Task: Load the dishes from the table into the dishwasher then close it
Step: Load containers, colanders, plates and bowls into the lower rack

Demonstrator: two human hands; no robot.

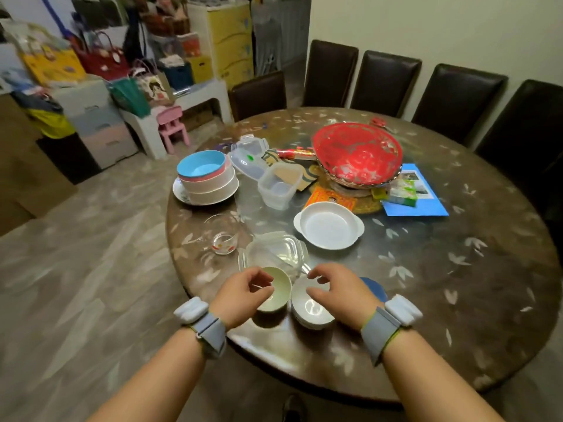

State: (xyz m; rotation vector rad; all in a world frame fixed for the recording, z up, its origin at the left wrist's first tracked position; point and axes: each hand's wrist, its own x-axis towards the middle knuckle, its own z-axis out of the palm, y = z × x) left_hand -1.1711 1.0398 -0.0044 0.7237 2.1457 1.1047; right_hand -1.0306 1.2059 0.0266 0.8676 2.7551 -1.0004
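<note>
Head view, step in hand: the first pickup is judged to be under way; no dishwasher is seen in the frame.
Left hand (243, 295): fingers are curled round the near rim of the green bowl (278, 287), at lower centre of the frame; a grasp is judged likely.
Right hand (333, 295): fingers are bent over the white bowls (310, 310), a small stack just right of the green bowl; whether the rim is actually pinched cannot be told.
Other dishes: a glass dish (275, 251), a cup (222, 237), a white handled dish (329, 225) and a bowl stack (207, 178) are spread further up the surface (426, 284).
Next move: firm grips are called for, then a lift clear of the glass dish just behind.
</note>
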